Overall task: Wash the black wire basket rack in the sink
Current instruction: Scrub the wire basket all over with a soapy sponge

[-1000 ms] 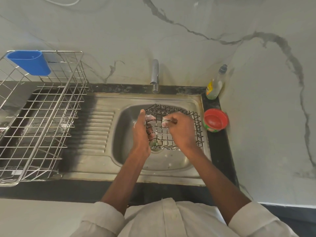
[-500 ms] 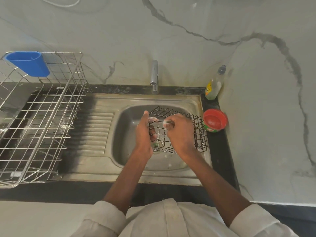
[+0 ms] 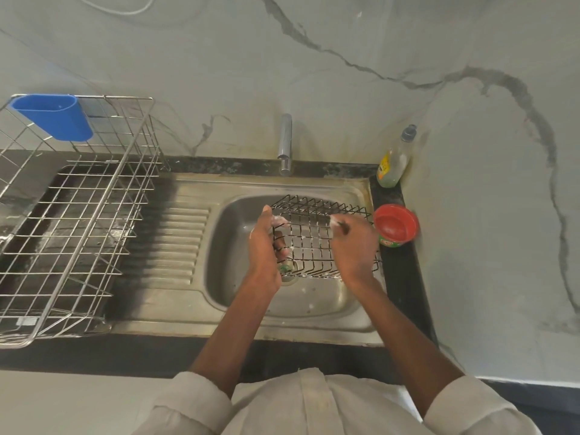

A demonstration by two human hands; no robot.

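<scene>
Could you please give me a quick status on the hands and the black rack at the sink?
Left hand grips black wire rack at its left edge, soapy. Right hand grips its right side. Rack tilted in sink. Tap dry; nothing in the way.

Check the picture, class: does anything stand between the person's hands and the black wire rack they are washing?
Nothing visible does. The left hand grips the rack at its left end and the right hand holds its right side, over the sink.
</scene>
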